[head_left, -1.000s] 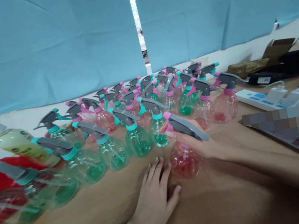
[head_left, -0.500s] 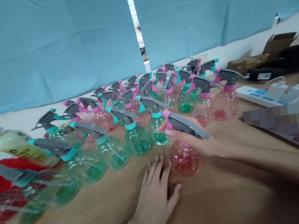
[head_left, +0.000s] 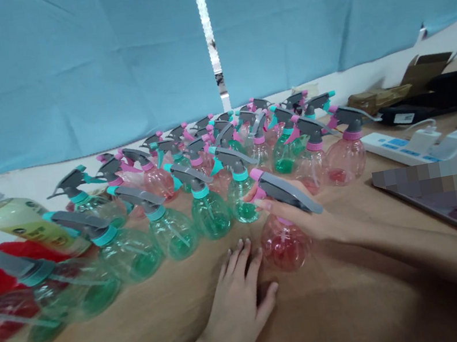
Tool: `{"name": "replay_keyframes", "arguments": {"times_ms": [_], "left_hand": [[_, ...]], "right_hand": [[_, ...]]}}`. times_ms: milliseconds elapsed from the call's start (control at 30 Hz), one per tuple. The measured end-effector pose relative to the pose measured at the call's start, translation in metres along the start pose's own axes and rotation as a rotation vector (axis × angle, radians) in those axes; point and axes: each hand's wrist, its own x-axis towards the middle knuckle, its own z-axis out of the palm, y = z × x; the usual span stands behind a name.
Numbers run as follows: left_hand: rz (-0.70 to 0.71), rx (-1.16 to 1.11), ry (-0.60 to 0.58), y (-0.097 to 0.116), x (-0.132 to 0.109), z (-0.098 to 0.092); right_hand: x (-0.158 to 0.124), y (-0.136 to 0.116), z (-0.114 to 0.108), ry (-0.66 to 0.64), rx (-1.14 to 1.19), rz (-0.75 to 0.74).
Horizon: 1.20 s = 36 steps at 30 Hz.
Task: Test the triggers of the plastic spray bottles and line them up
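A pink spray bottle [head_left: 286, 244] with a grey and pink trigger head stands upright in front of me. My right hand [head_left: 298, 206] is wrapped round its neck and trigger, with the fingers partly hidden behind the head. My left hand [head_left: 239, 289] lies flat on the table, palm down and fingers spread, just left of the pink bottle and holding nothing. Beyond my hands stands a row of green spray bottles [head_left: 212, 214] with turquoise collars, one of them a green bottle [head_left: 244, 203] right behind my right fingertips.
Behind are several more pink and green spray bottles [head_left: 157, 180]. At left are a drink bottle [head_left: 28, 219] and a red bag [head_left: 11, 261]. A power strip [head_left: 395, 148], a dark flat device [head_left: 440, 205] and an open cardboard box [head_left: 426, 73] lie right. Blue sheeting [head_left: 106, 69] covers the wall.
Almost nothing differs. The view has shifted very slightly; both hands and the pink spray bottle keep their places.
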Motion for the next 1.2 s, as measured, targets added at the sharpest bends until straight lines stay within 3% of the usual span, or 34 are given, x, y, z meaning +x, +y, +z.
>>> {"name": "replay_keyframes", "arguments": {"times_ms": [1000, 1200], "left_hand": [[0.013, 0.006, 0.017, -0.0016, -0.0027, 0.003], [0.011, 0.012, 0.019, -0.0015, -0.0024, 0.0017]], "right_hand": [[0.0026, 0.0057, -0.0029, -0.023, -0.062, -0.098], [0.0009, 0.0007, -0.004, -0.032, -0.038, -0.039]]}}
